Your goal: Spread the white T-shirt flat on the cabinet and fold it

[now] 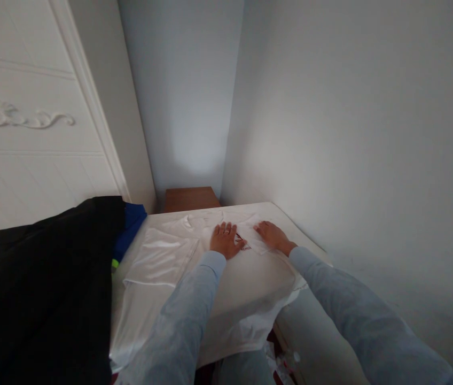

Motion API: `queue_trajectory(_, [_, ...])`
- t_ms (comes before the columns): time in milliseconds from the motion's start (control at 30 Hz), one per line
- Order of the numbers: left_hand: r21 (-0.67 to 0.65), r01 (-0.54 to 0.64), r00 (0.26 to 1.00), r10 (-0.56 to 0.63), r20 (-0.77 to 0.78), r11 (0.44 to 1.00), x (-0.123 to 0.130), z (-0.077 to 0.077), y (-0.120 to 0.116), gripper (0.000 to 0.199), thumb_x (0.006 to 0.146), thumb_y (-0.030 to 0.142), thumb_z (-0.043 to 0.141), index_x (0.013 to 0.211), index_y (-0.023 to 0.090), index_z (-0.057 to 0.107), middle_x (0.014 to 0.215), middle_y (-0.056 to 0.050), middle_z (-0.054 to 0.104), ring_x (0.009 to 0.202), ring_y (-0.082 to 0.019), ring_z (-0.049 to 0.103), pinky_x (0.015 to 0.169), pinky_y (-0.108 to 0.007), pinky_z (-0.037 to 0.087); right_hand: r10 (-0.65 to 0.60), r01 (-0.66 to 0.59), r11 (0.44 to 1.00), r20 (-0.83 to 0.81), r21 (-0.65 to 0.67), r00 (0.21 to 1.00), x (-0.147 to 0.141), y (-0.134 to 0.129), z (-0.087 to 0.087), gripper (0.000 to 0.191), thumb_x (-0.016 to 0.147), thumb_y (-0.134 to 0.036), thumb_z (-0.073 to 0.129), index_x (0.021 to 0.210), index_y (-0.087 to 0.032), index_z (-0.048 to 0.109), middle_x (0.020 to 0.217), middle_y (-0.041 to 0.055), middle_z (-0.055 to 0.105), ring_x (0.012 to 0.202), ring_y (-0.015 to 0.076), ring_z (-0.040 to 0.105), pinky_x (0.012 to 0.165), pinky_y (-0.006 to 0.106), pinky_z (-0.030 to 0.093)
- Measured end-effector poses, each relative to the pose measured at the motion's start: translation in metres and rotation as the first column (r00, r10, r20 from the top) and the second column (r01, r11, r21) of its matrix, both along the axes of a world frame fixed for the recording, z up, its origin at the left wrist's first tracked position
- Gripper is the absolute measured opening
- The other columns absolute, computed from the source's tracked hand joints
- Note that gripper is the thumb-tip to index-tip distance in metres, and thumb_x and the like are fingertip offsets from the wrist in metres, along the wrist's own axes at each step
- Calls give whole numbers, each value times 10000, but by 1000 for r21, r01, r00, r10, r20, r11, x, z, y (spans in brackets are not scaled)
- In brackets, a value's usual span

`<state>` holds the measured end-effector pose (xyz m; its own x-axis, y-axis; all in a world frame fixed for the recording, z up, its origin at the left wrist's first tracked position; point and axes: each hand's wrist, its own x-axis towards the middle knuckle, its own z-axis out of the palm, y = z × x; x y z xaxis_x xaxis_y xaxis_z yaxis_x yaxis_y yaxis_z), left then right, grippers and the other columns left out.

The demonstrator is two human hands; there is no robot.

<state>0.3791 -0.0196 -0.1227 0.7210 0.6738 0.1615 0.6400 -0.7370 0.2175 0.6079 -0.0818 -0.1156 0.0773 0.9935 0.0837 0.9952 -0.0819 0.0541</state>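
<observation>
A white T-shirt [250,283] lies spread over the tabletop, its lower part hanging over the front edge. Dark red print shows on its chest, partly covered by my fingers. My left hand [225,240] rests flat on the shirt just left of the print, fingers spread, a ring on one finger. To the right of the print, my right hand [273,236] lies on the shirt near its upper right part, fingers stretched out. Neither hand holds anything. The left sleeve of the shirt [162,256] is laid out with soft wrinkles.
Black clothing [50,289] is heaped at the left, with a blue garment [132,227] beneath it. A white table [290,222] meets the wall on the right. Behind it stands a brown wooden piece [190,199]. A white cabinet [42,107] rises at the left.
</observation>
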Motion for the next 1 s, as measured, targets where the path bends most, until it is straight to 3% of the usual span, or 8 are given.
queue_trajectory(67, [-1,1,1000,-1,-2,1000,0,0,0,804,950,658,351,1529,101,379,1606,-173,324,1506,-342,238,1227,-491,145,-1,1,1000,-7,20,1000,-7,10,6,423,1057,-292,312,1239,-106,646,1274,189,657,1229,244,583,1062,359,421])
queue_trajectory(267, [1,-3,1000,3,4,1000,1,-2,1,789,945,664,349,1511,119,413,1603,-175,330,1503,-336,254,1225,-490,158,62,-62,998,1,13,998,-24,37,15,397,958,-74,428,1298,-129,626,1338,152,627,1227,223,572,1046,310,411])
queue_trajectory(567, [34,-17,998,15,54,999,1,-2,2,739,953,638,360,1438,95,488,1556,-198,407,1469,-330,321,1216,-483,202,103,-102,995,44,-21,994,-20,71,28,237,939,-84,495,1045,-112,705,1169,144,683,1116,232,608,986,329,431])
queue_trajectory(700, [46,-33,997,30,68,998,1,-2,1,693,948,626,398,1420,130,505,1547,-172,429,1460,-313,342,1213,-473,211,66,-66,998,67,1,996,-20,76,26,249,950,-87,479,1082,-97,689,1187,154,672,1127,252,604,982,385,440])
queue_trajectory(833, [43,-32,997,29,72,999,1,-2,1,695,946,620,410,1428,127,498,1545,-174,432,1457,-315,346,1214,-474,211,60,-61,998,53,15,997,-22,76,21,277,952,-96,464,1090,-115,704,1187,162,681,1118,244,611,985,354,440])
queue_trajectory(1000, [33,-28,997,25,77,999,2,-3,1,714,947,618,410,1435,103,488,1545,-190,425,1459,-325,337,1218,-478,205,11,-12,997,20,78,1000,-15,70,20,402,934,-57,404,1246,-121,650,1297,157,643,1200,238,581,1034,331,421])
